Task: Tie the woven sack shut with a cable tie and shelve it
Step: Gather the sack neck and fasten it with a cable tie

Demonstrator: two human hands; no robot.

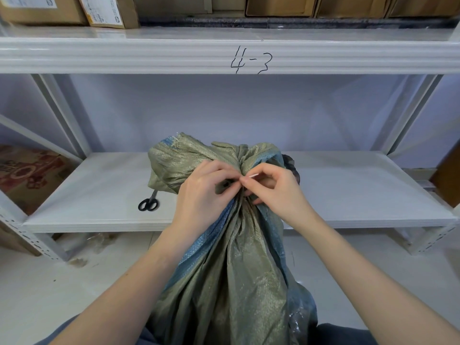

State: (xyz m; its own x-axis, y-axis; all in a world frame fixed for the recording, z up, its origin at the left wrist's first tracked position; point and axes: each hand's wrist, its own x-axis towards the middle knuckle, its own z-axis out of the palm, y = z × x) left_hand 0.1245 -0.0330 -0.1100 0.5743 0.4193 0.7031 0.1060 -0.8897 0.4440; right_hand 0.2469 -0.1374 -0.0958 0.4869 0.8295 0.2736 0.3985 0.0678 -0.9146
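A grey-green woven sack [234, 270] with blue stripes stands on the floor between my arms, its neck gathered into a bunch at the height of the low shelf. My left hand [201, 192] grips the gathered neck from the left, its fingertips meeting my right hand. My right hand [273, 190] pinches a thin white cable tie [252, 176] at the neck; only a short tip of the tie shows between the fingers. The sack's loose top [189, 158] flops over behind my hands.
A white metal shelf board [348, 190] lies just behind the sack, with black scissors [148, 202] on its left part. The beam above is marked "4-3" [250, 61]. Cardboard boxes [62, 8] sit on the upper level, and a printed carton [27, 175] stands at the left.
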